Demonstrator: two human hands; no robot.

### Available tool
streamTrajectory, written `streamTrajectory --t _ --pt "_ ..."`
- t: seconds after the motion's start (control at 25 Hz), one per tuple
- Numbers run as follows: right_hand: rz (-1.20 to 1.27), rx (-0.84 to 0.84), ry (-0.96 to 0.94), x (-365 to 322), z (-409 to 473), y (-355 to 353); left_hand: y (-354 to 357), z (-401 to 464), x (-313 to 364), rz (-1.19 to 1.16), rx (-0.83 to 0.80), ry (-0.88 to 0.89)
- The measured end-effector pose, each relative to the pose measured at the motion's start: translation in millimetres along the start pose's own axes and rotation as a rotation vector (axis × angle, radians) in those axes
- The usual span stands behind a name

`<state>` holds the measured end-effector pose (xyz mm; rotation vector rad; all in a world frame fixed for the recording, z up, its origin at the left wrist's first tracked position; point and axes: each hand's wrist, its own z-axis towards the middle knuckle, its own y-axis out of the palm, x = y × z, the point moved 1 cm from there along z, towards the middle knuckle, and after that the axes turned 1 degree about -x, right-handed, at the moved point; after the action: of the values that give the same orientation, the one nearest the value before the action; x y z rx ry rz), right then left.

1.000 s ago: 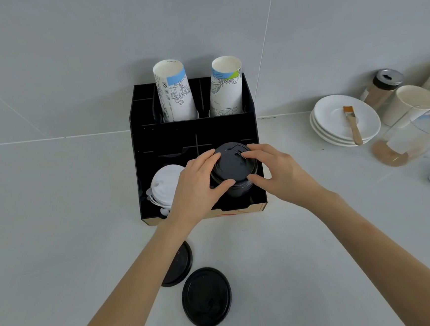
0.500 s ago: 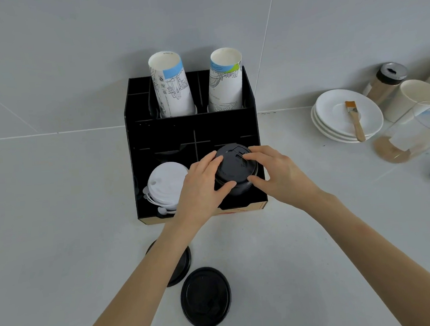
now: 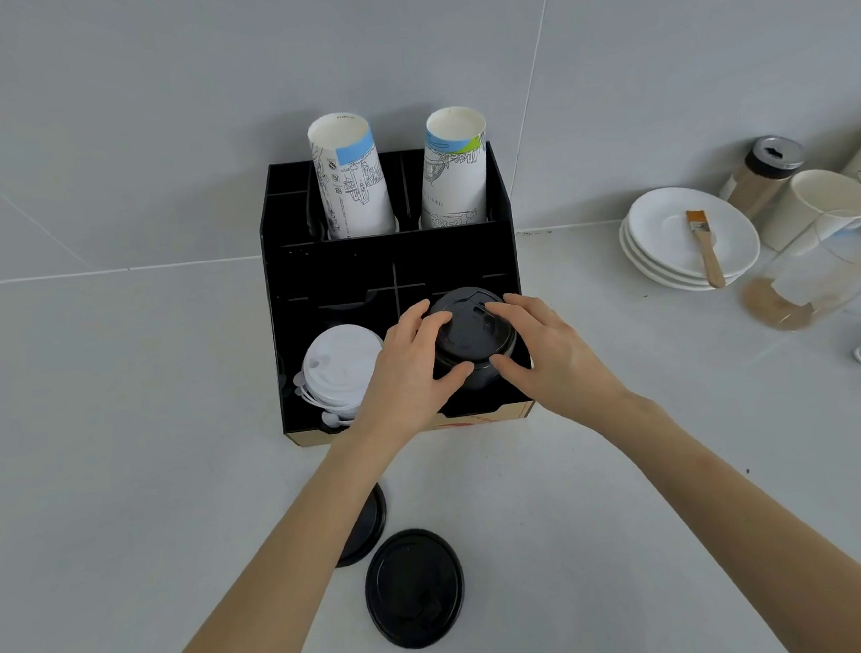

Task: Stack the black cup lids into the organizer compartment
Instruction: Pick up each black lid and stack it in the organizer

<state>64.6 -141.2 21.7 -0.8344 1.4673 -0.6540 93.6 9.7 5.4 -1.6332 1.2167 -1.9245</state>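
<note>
A stack of black cup lids [image 3: 471, 330] stands in the front right compartment of the black organizer [image 3: 282, 307]. My left hand [image 3: 411, 374] grips the stack from its left side and my right hand [image 3: 549, 353] from its right, fingers curled over the top lid. One loose black lid [image 3: 414, 588] lies flat on the counter in front. A second black lid [image 3: 367, 529] lies beside it, half hidden under my left forearm.
White lids [image 3: 339, 369] fill the front left compartment. Two paper cup stacks [image 3: 350, 178] [image 3: 454, 167] stand in the back row. At the right are stacked white plates [image 3: 669, 240] with a brush [image 3: 704, 245], a shaker jar [image 3: 761, 174], a white cup [image 3: 815, 205] and a glass pitcher [image 3: 821, 275].
Both hands stay on the black lid stack, pressing it slightly lower into the compartment. The view has shifted a little; the loose lids have not moved.
</note>
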Motion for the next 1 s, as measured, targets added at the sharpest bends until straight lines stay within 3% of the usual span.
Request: streamTrajectory --t 0.44,0.68,1.0 --pt "0.033 0.033 -0.071 -28.4 -41.9 7.8 -20.7 -66.8 -15.5 -0.073 0.080 -0.010" --pt "0.030 -0.068 -0.112 -33.1 -71.5 37.7 -20.3 -112.3 -38.4 -0.083 0.089 -0.042" --pt "0.023 -0.248 -0.078 -29.6 -103.8 82.1 -3.0 -159.3 -60.3 -0.081 -0.016 -0.130"
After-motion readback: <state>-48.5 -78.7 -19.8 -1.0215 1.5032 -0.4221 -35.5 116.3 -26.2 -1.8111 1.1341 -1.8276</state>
